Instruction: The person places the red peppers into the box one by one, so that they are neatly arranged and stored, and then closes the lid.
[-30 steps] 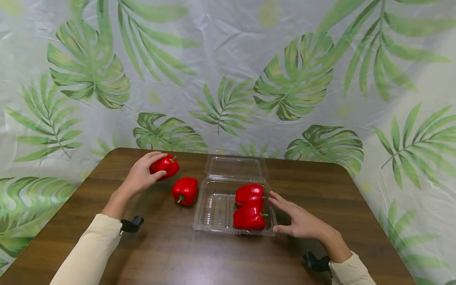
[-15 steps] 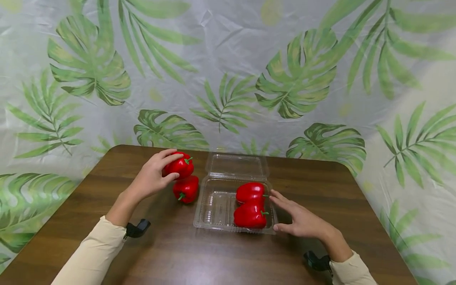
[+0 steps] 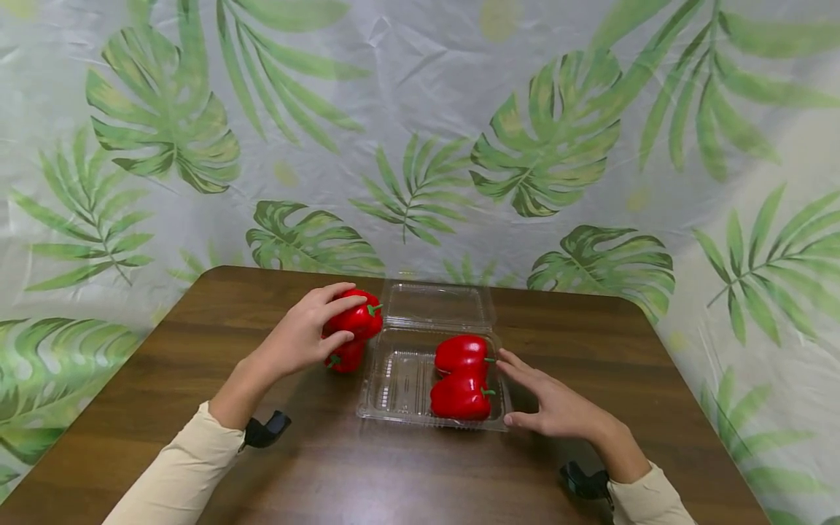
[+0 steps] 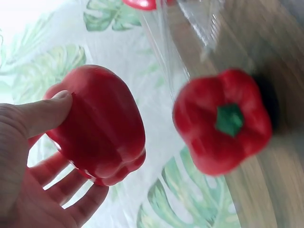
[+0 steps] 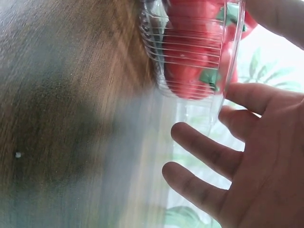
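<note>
My left hand (image 3: 305,329) grips a red bell pepper (image 3: 357,315) with a green stem, thumb on one side and fingers on the other. In the left wrist view this held pepper (image 4: 102,126) is off the table. Just below it in the head view, a second red pepper (image 3: 345,356) rests on the table, partly hidden. A clear plastic container (image 3: 394,418) has two red peppers, a rear one (image 3: 461,354) and a front one (image 3: 459,397), in its right half. At the container's right edge, my right hand (image 3: 558,405) touches the rim with extended fingers.
The container's clear lid (image 3: 436,305) lies folded back behind it. The brown wooden table (image 3: 407,474) ends at a leaf-patterned cloth (image 3: 420,109). A black wrist camera (image 3: 265,430) sits on the left wrist, another camera (image 3: 584,481) on the right.
My left hand has carried its pepper rightward from the back left, over the loose pepper and toward the container's left edge. The right hand stays at the container's right side.
</note>
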Tool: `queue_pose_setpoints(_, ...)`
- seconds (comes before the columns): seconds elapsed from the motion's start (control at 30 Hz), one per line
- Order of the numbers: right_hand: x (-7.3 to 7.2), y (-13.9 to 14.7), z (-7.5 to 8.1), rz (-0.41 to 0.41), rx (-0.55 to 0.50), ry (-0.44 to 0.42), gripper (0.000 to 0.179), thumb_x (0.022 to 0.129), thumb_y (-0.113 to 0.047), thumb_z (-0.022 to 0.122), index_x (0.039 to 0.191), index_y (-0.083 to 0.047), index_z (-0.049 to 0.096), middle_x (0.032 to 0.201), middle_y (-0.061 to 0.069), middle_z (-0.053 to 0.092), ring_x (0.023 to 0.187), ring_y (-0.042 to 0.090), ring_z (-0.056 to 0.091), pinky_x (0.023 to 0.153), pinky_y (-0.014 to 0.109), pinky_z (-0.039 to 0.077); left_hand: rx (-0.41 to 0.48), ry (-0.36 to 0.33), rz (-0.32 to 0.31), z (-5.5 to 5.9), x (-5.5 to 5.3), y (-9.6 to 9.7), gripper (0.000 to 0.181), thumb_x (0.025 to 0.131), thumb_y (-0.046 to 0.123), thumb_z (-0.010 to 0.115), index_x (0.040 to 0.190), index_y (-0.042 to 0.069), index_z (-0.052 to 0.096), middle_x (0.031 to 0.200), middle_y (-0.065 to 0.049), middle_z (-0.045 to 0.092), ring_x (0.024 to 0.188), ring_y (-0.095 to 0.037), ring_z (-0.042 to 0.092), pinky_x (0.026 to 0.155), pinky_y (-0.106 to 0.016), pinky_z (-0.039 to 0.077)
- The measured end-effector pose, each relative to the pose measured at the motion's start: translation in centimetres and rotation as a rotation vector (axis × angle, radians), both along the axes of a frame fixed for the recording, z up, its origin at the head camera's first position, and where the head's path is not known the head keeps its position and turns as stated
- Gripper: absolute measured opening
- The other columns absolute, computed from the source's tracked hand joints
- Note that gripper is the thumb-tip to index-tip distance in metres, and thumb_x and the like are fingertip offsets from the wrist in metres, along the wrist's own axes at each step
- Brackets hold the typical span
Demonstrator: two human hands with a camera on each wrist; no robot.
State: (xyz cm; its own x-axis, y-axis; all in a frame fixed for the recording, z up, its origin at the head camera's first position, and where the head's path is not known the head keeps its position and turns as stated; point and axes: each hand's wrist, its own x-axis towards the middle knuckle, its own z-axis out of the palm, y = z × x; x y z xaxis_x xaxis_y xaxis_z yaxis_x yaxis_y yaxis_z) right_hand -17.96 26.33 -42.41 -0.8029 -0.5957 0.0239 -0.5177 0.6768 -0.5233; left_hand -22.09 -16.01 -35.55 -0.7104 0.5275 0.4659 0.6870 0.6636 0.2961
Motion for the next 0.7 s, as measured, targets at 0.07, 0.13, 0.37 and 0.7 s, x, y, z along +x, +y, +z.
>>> queue_pose_setpoints(0.07,0.0,0.0,0.0,-0.002,-0.002,0.006,0.084,0.089,-0.046,0.068,0.153,-0.003,0.034,0.164,0.021,0.022,0.143,0.049,0.036,0.105,0.07,0.038,-0.009,0.003,-0.024,0.0,0.2,0.7,0.055,0.083,0.014,0.08,0.134,0.013,0.062,0.144,-0.017,0.052,0.128,-0.038,0.052,0.098,-0.053,0.053)
queue_pose_setpoints(0.13,0.1,0.1,-0.1,-0.002,-0.002,0.01,0.084,0.089,-0.046,0.068,0.153,-0.003,0.034,0.164,0.021,0.023,0.143,0.048,0.036,0.105,0.07,0.038,-0.016,0.006,-0.048,0.0,0.3,1.3,0.055,0.082,0.013,0.08,0.134,0.013,0.062,0.143,-0.017,0.053,0.128,-0.037,0.052,0.099,-0.052,0.053)
queue_pose_setpoints(0.37,0.1,0.1,-0.1,-0.005,0.0,0.002,0.084,0.089,-0.046,0.069,0.153,-0.003,0.035,0.164,0.02,0.023,0.143,0.048,0.037,0.105,0.069,0.039,-0.039,0.038,-0.13,-1.0,0.7,3.2,0.053,0.081,0.013,0.081,0.131,0.01,0.064,0.141,-0.016,0.055,0.125,-0.035,0.055,0.097,-0.047,0.055)
queue_pose_setpoints(0.7,0.0,0.1,0.0,-0.004,0.003,-0.011,0.084,0.089,-0.046,0.068,0.153,-0.003,0.034,0.164,0.019,0.023,0.144,0.047,0.036,0.106,0.069,0.038,-0.092,0.026,-0.185,-2.4,0.7,5.1,0.053,0.082,0.013,0.079,0.133,0.012,0.063,0.143,-0.016,0.054,0.127,-0.034,0.055,0.097,-0.045,0.055)
